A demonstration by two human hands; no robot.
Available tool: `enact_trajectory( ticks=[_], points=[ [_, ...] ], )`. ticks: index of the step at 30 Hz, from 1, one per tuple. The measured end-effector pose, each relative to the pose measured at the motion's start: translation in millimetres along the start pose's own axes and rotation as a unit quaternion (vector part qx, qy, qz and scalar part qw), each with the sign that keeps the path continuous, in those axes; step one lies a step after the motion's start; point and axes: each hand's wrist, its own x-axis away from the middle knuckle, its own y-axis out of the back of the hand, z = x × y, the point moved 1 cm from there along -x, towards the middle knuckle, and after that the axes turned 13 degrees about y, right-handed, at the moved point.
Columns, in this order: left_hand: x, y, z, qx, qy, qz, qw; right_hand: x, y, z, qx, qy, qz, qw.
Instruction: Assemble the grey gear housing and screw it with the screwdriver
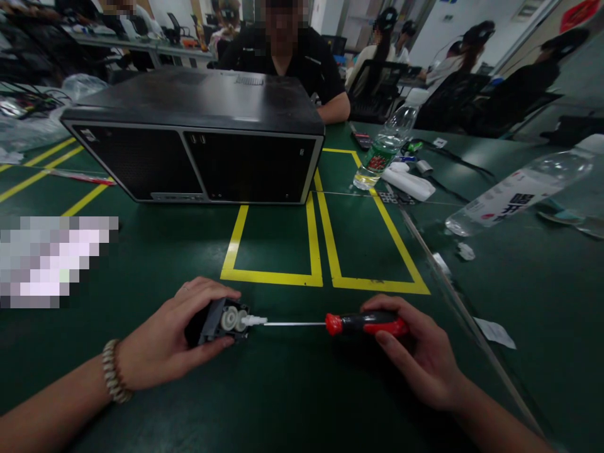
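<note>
My left hand [177, 333] is closed around a small dark grey geared mechanism [214, 321], with its thumb and fingers on opposite sides. White gears [234, 319] show in its open face, and a white shaft-like piece [255, 321] sticks out to the right. In my right hand [419, 352] is a red and black screwdriver [365, 324], gripped by its handle. The blade points left, and its tip meets or overlaps the end of the white piece; I cannot tell whether they touch.
A large black computer case [198, 145] lies on the green table [283, 402] ahead. Yellow tape [274, 277] marks rectangles there. To the right are a green-labelled bottle [377, 160], a larger clear bottle [514, 195] and paper scraps [495, 332]. A person [325, 63] sits opposite.
</note>
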Motion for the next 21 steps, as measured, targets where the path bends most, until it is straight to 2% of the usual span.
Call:
enact_trajectory(
  ticks=[4, 11, 21],
  points=[
    [-1.8, 0.4, -1.5, 0.001, 0.006, -0.005, 1.0, -1.6, -2.9, 9.2, -0.014, 0.01, -0.027, 0.999],
    [-1.7, -0.4, -1.3, -0.004, 0.004, -0.005, 1.0, -2.1, -7.3, 6.3, 0.01, 0.037, 0.006, 0.999],
    [-2.1, -1.5, -0.8, -0.005, 0.004, -0.011, 1.0, -2.8, -9.1, 10.7, -0.013, 0.015, -0.028, 0.999]
  ],
)
